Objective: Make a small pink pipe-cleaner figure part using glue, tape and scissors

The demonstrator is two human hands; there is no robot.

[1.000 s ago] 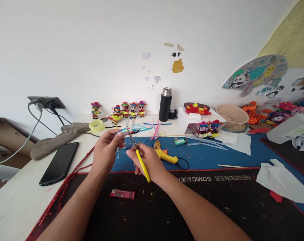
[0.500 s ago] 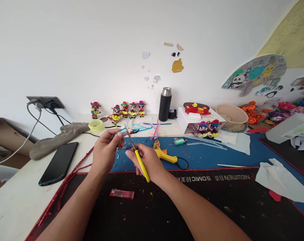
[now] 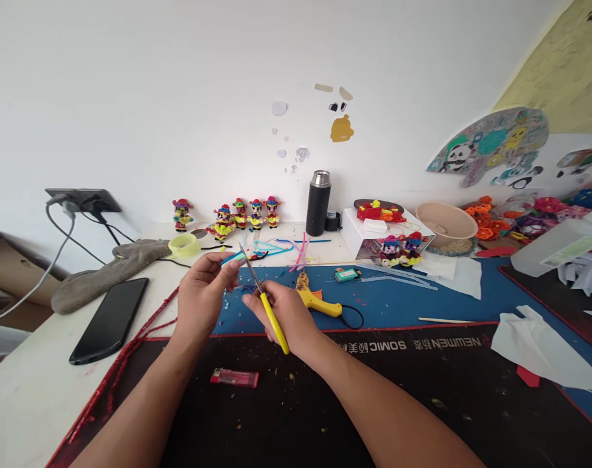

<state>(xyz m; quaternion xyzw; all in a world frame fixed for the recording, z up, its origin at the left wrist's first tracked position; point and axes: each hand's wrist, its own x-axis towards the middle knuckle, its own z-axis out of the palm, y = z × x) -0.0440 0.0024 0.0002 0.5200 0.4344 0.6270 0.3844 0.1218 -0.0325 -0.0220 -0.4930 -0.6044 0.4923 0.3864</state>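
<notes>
My left hand [image 3: 204, 286] pinches a small blue fuzzy strip [image 3: 232, 257], which looks like a pipe cleaner, between thumb and fingertips. My right hand [image 3: 283, 312] is wrapped round scissors [image 3: 274, 323] with yellow handles, their blades pointing up and away beside the left fingertips. The blades are close to the strip; whether they touch it I cannot tell. Below the hands a red lighter [image 3: 234, 377] lies on the black mat [image 3: 286, 422]. Just beyond the right hand is a yellow glue gun [image 3: 320, 303].
Several small fuzzy dolls [image 3: 255, 213] stand along the wall, near a roll of yellow tape [image 3: 183, 245]. A black flask [image 3: 318, 205] and a white box [image 3: 359, 237] are at the back. On the left lie a phone [image 3: 109, 320] and red fuzzy stems [image 3: 125, 361].
The view has shifted slightly, so the whole scene sits a little further left. Both hands keep their grips, and the scissors stay by the left fingertips.
</notes>
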